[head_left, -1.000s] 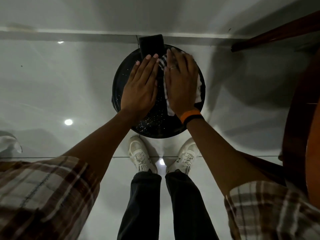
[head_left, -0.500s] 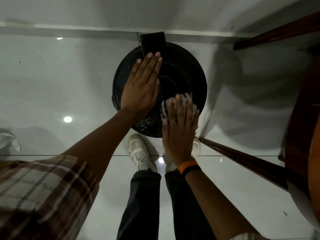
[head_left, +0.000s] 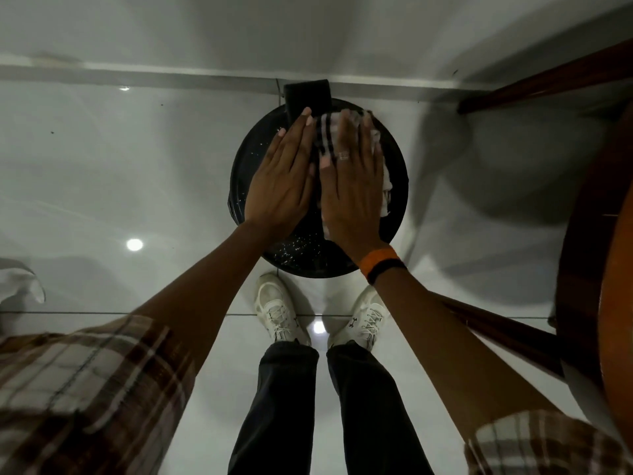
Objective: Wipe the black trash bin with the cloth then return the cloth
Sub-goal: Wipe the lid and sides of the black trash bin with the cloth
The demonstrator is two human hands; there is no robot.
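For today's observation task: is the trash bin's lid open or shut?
Shut. The round black lid covers the whole bin top, and both hands rest flat on it, the right hand pressing the cloth.

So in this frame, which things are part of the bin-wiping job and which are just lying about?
In the job:
black trash bin
cloth, flat under the right hand
left hand, flat on the lid

Just lying about:
wooden chair
white cloth on the floor

White sneakers stand on glossy pale floor tiles; a wooden table sits at right.
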